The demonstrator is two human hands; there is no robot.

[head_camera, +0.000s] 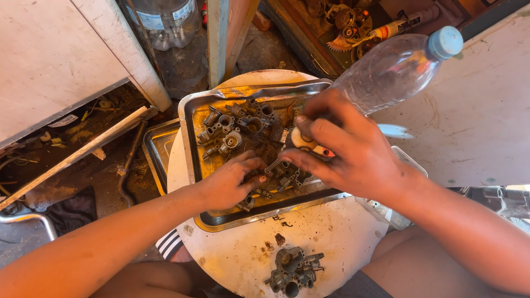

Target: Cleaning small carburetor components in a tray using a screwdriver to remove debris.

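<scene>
A dirty metal tray [190, 129] sits on a round white table [331, 243] and holds several grimy metal carburettor parts [229, 129]. My left hand [229, 182] rests in the tray with its fingers on a small metal part [279, 171]. Just right of it, my right hand [345, 149] grips a small white-and-orange tool [309, 143] pointed down at that part. Which tool it is I cannot tell.
A carburettor body [292, 270] lies on the table's near edge. A clear plastic bottle with a blue cap [397, 69] lies behind the tray. A second tray [157, 149] sits lower left. A box of gears [348, 25] is at the back.
</scene>
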